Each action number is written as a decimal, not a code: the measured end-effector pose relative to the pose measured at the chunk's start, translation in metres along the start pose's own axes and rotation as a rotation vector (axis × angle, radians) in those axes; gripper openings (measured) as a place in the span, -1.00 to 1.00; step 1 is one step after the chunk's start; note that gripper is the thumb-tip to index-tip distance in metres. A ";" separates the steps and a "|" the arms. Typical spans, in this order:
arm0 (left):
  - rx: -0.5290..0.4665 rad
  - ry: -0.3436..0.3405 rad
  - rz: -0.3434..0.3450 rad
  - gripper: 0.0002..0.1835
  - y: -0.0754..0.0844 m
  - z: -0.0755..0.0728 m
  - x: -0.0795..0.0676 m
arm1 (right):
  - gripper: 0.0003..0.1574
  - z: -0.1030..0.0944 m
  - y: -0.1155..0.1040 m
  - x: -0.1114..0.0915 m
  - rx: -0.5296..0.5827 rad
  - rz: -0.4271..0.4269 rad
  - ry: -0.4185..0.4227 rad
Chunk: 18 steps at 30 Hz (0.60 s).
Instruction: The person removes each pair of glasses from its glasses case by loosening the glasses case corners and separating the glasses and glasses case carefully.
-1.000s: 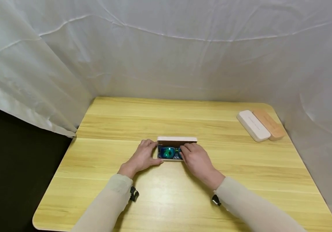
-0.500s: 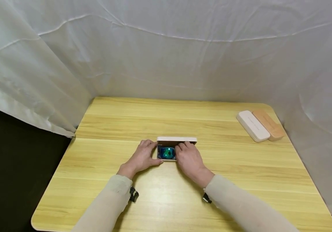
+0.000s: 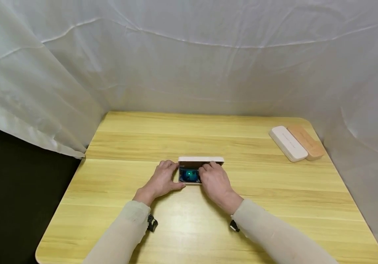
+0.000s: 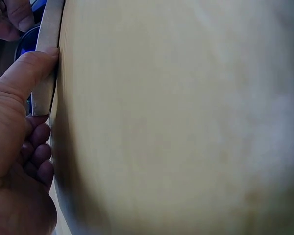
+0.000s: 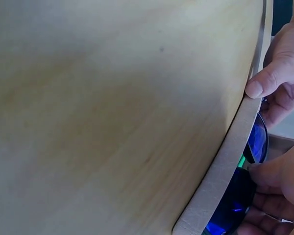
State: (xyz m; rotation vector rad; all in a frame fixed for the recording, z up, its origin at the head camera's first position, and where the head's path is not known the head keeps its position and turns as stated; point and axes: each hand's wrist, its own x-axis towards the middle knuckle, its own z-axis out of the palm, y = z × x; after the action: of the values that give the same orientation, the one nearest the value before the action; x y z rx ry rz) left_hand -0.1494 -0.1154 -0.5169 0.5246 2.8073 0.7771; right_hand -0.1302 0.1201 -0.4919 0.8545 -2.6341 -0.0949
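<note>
An open glasses case (image 3: 200,159) lies mid-table with its pale lid raised at the back. In it sit sunglasses (image 3: 190,175) with mirrored blue-green lenses. My left hand (image 3: 162,179) grips the left end of the case, thumb on the front wall and fingers toward the back. My right hand (image 3: 216,183) reaches into the case and hides its right half. Seen from the right wrist, its thumb and fingers pinch the sunglasses (image 5: 230,200) near the bridge, just behind the case's front wall (image 5: 225,161). The left wrist view shows the left thumb on that wall (image 4: 45,93).
At the table's far right corner lie a closed white glasses case (image 3: 288,143) and an orange one (image 3: 305,142), side by side. White curtains (image 3: 189,73) hang behind and beside the wooden table (image 3: 182,227). Beyond the left edge is dark floor.
My right hand has shifted left inside the case and now covers the right lens and the lettering. The visible lens has tilted slightly. The left hand stays put on the case.
</note>
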 end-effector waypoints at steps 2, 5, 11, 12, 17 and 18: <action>0.000 0.013 0.005 -0.02 0.000 0.000 0.000 | -0.90 -0.001 0.000 0.000 -0.006 -0.004 0.002; 0.000 0.033 0.017 -0.03 -0.001 0.000 -0.001 | -0.92 -0.002 -0.002 0.000 -0.011 -0.011 0.013; -0.002 0.021 0.005 -0.03 -0.003 0.001 -0.005 | -0.92 -0.001 -0.004 -0.002 0.017 -0.017 0.003; -0.003 0.014 0.000 -0.03 -0.003 0.000 -0.006 | -0.93 -0.001 -0.004 -0.002 0.023 -0.019 0.002; -0.009 0.018 -0.004 -0.02 -0.002 -0.001 -0.006 | -0.97 0.000 0.000 -0.001 0.037 -0.042 0.023; -0.009 0.020 -0.003 -0.02 -0.002 -0.002 -0.005 | -0.98 0.000 0.001 -0.002 0.035 -0.049 0.031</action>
State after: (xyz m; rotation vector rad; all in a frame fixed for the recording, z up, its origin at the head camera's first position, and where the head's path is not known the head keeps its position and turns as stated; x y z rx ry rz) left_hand -0.1456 -0.1196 -0.5162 0.5142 2.8213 0.7986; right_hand -0.1298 0.1219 -0.4924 0.9254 -2.5938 -0.0487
